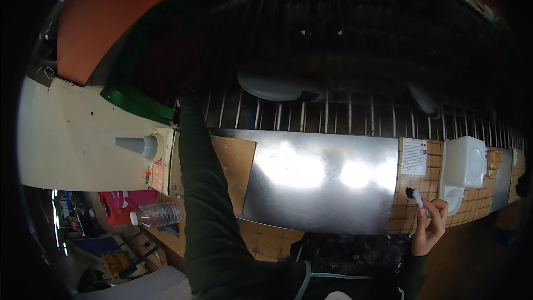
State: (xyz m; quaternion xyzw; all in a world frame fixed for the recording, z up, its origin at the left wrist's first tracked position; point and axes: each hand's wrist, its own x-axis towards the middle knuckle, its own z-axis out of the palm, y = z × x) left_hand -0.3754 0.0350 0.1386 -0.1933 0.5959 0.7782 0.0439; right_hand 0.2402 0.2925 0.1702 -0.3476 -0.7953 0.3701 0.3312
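Note:
My right hand (430,229) is closed around a small brush (418,199) with a pale handle and a dark tip. It is just in front of a white plastic container (465,161) with a small round cup (455,200) at its base. My left arm, in a dark green sleeve (206,189), stretches far forward to the edge of a dark rack of metal rods (326,114). Only a sliver of my left hand (179,102) shows there; its fingers are lost in the dark. A grey, sole-shaped piece (272,84) lies on the rods, and a similar grey piece (424,100) is farther right.
A shiny metal plate (322,183) covers the bench before me. A printed sheet (414,156) lies right of it. At left are a grey cone (136,145), a clear bottle (158,214), a green strip (130,101) and an orange panel (105,16).

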